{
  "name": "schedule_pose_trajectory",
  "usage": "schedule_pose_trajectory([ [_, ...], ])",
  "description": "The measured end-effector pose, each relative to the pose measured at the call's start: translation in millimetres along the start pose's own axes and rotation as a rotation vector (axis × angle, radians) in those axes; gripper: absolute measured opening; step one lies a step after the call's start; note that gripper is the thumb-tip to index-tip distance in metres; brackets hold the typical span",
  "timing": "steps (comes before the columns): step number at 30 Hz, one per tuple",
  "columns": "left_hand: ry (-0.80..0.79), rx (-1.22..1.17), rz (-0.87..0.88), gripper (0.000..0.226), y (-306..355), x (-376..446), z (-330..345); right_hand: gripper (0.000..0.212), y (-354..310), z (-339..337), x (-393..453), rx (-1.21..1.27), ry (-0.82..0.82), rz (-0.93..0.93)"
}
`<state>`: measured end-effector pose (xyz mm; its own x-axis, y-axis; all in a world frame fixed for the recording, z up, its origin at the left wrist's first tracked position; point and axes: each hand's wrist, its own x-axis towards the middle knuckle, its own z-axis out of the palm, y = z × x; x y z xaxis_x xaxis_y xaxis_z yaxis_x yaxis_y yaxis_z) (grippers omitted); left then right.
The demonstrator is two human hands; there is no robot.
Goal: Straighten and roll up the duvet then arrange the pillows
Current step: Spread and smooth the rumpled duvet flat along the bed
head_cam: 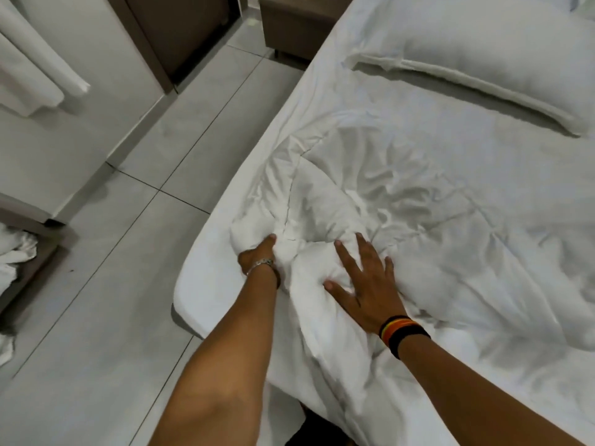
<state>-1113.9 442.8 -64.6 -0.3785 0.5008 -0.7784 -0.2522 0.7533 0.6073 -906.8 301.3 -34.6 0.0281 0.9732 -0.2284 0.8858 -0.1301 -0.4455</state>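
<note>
- We count one crumpled white duvet (434,204).
- We see one plump white pillow (502,56).
- We have two bare hands, left hand (257,255) and right hand (367,281).

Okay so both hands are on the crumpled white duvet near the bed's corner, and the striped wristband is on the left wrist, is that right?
Not quite: the head view shows the striped wristband on the right wrist. The left wrist wears a thin silver bracelet. Both the left hand and right hand are indeed on the crumpled duvet.
</note>
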Motion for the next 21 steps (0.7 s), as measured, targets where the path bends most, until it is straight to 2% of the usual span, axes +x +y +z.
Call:
schedule_pose_trajectory([
  [3,0.098,0.021,0.309,0.070,47.0,6.0,-46.9,0.089,-11.7,-3.3,3.1,0.023,-0.017,0.007],
  [5,0.128,0.043,0.558,0.069,97.9,12.8,-88.3,0.085,-29.3,3.2,11.0,0.103,0.018,-0.017],
  [6,0.129,0.093,0.621,0.072,117.1,18.9,-108.6,0.084,-39.2,9.7,15.1,0.120,0.013,-0.022],
  [8,0.115,0.221,0.602,0.087,136.7,32.6,-138.9,0.086,-55.4,28.4,21.3,0.111,-0.094,0.055],
  [10,0.088,0.378,0.451,0.112,136.9,55.4,-154.4,0.092,-68.2,53.6,27.2,0.067,-0.243,0.175],
  [11,0.084,0.482,0.335,0.132,134.9,70.4,-157.1,0.094,-74.3,66.1,34.5,0.049,-0.265,0.214],
  [13,0.095,0.670,0.143,0.167,136.8,98.5,-150.9,0.094,-89.8,82.7,56.0,0.047,-0.195,0.272],
  [14,0.101,0.748,0.125,0.174,143.7,113.4,-141.0,0.092,-100.2,89.3,74.2,0.050,-0.132,0.307],
  [17,0.049,0.859,0.351,0.172,173.5,159.3,-93.6,0.090,-129.7,100.3,143.3,0.028,0.040,0.398],
  [19,-0.100,0.906,0.519,0.165,192.1,175.5,-57.4,0.088,-143.8,97.3,184.8,0.021,0.080,0.421],
  [21,-0.279,0.993,0.578,0.158,212.4,197.4,-18.9,0.086,-155.7,101.7,225.6,0.041,0.090,0.464],
])
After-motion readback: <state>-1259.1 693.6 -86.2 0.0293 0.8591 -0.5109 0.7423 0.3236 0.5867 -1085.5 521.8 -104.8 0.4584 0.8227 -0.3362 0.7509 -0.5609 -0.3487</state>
